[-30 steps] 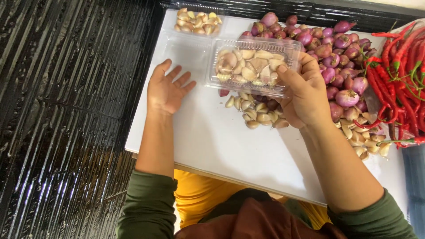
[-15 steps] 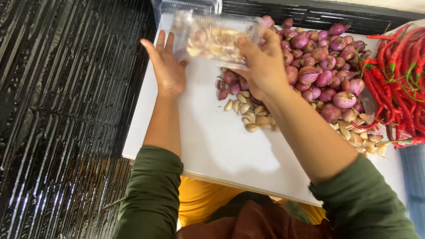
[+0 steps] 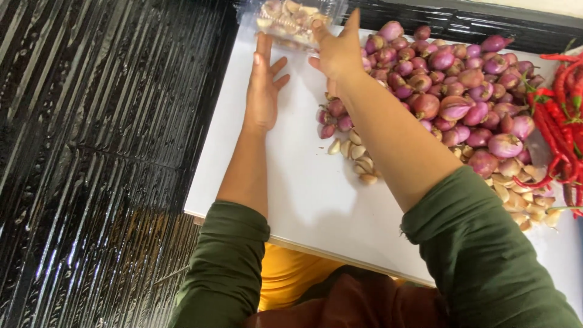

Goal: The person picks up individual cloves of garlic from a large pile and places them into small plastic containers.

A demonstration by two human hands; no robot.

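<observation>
My right hand (image 3: 336,50) grips a clear plastic box of garlic cloves (image 3: 285,20) at the far left corner of the white board (image 3: 303,194). The box is partly cut off by the top edge of the view. My left hand (image 3: 265,85) lies flat on the board just below the box, fingers spread, holding nothing. A pile of purple shallots (image 3: 452,97) lies to the right of my right hand. Loose garlic cloves (image 3: 355,155) lie beneath my right forearm.
Red chillies (image 3: 562,115) lie at the right edge. More peeled garlic cloves (image 3: 519,197) lie below the shallots. A dark ribbed metal surface (image 3: 97,152) runs along the left of the board and behind it.
My right hand has carried the garlic box from the board's middle up and left to the far corner. My left hand slid forward beneath it.
</observation>
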